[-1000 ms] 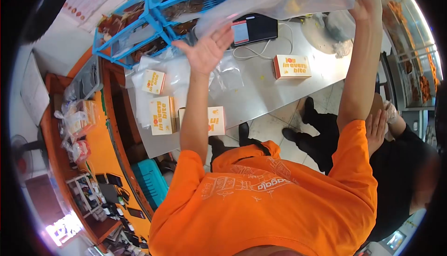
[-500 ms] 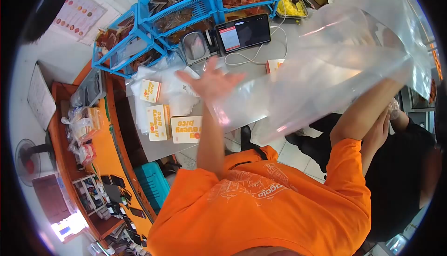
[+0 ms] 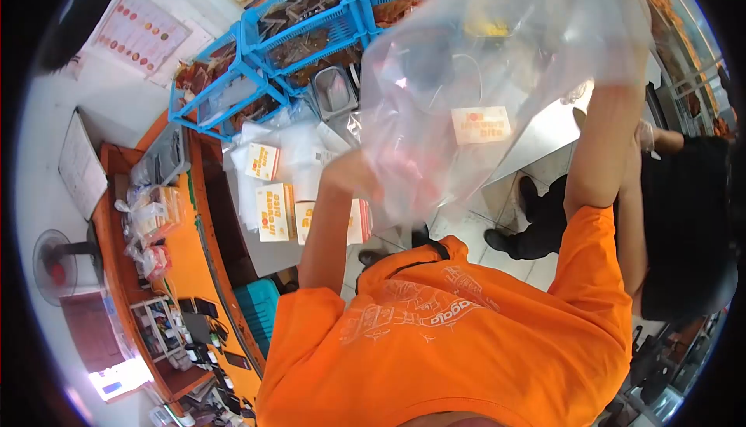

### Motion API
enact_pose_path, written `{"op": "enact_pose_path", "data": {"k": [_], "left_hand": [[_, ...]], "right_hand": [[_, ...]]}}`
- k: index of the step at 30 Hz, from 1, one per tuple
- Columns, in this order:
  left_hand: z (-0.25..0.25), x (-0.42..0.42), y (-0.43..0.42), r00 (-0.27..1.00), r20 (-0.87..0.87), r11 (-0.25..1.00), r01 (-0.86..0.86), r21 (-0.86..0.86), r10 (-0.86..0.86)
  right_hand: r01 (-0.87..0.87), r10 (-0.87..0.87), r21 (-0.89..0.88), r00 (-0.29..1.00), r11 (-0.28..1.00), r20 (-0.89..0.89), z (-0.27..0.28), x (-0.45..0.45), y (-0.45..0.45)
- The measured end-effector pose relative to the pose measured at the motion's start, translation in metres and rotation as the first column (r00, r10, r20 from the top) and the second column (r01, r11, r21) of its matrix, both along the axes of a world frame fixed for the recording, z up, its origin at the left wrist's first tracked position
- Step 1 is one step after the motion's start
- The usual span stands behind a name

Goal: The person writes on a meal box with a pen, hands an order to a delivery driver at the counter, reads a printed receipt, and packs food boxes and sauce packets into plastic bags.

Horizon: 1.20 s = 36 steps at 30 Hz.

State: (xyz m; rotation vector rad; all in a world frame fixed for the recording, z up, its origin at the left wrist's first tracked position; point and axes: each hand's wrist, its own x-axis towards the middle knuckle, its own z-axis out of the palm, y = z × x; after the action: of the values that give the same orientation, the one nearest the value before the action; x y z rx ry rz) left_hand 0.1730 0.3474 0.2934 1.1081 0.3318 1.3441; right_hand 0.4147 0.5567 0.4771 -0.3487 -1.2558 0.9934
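Observation:
A large clear plastic bag (image 3: pixel 435 93) is spread out in the air over the metal table (image 3: pixel 536 135). At its lower left edge is my left hand (image 3: pixel 353 174), partly behind the film, its fingers blurred. My right hand (image 3: pixel 622 46) is raised at the upper right, veiled by the plastic, with its fingers hidden. Through the bag shows a printed box (image 3: pixel 481 125) on the table. Left of the bag are a small box (image 3: pixel 263 161), a taller box (image 3: pixel 277 212) and another box (image 3: pixel 358 222), partly behind my left forearm.
Blue baskets (image 3: pixel 303 15) of packets line the back, beside a metal container (image 3: pixel 334 90). A co-worker in black (image 3: pixel 688 225) stands at the right, near a lit food case (image 3: pixel 684 54). An orange counter (image 3: pixel 198 271) holding phones runs along the left.
The bag has swung up and left and spread open between my hands. My left hand, earlier apart from it with fingers spread, is now at its edge. My right arm is raised again.

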Motion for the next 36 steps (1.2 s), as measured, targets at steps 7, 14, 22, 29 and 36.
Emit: {"op": "enact_pose_path", "data": {"k": [7, 14, 22, 29, 36], "left_hand": [[-0.004, 0.047, 0.009, 0.634, 0.767, 0.996, -0.068, -0.065, 0.094], [0.018, 0.034, -0.065, 0.857, 0.507, 0.968, -0.197, 0.159, 0.091], [-0.011, 0.038, -0.091, 0.640, -0.039, 0.451, -0.582, -0.677, 0.767], [-0.039, 0.044, -0.131, 0.558, -0.287, 0.294, -0.728, -0.620, 0.779], [-0.013, 0.084, -0.172, 0.698, -0.352, 0.481, -0.697, -0.531, 0.623]], "right_hand": [[0.220, -0.117, -0.229, 0.913, 0.948, 0.390, -0.038, 0.007, 0.088], [0.078, 0.017, -0.586, 0.988, 0.806, 0.155, -0.073, -0.014, 0.061], [-0.121, 0.206, -0.607, 0.976, 0.785, 0.071, -0.210, 0.007, 0.095], [0.242, -0.292, 0.215, 0.351, 0.946, 0.890, -0.202, 0.009, -0.014], [-0.521, 0.665, -0.450, 0.363, 0.725, 0.652, -0.157, -0.032, -0.242]]}}
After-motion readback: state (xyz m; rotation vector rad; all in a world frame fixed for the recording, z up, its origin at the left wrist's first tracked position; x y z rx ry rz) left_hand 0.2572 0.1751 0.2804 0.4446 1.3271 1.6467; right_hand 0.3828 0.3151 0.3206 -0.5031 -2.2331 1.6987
